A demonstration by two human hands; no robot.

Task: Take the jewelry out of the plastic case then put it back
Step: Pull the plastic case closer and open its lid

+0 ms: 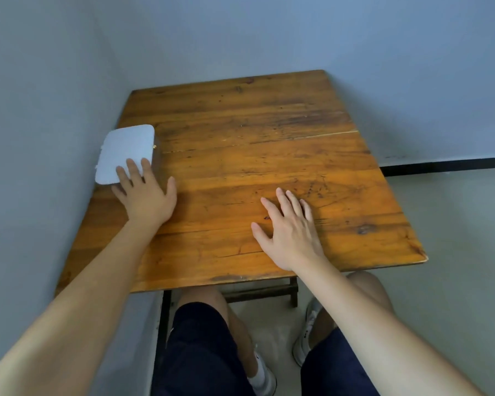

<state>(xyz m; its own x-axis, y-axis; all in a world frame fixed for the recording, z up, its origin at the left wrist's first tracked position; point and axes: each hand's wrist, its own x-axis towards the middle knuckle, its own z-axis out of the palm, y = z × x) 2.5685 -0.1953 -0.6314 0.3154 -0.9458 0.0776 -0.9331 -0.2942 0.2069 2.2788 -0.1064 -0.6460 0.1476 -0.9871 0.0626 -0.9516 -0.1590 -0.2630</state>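
Note:
A pale, rounded rectangular case [125,148] lies closed at the left edge of the wooden table [240,132], with a small gold clasp on its right side. My left hand [145,195] rests flat with its fingertips on the case's near corner, fingers spread. My right hand [289,227] lies flat on the table towards the middle right, fingers apart, holding nothing. No jewelry shows; the case's inside is hidden.
The table stands in a corner, with a grey wall [55,81] close along its left edge and another behind it. My knees and shoes show below the near edge, beside the table's dark legs.

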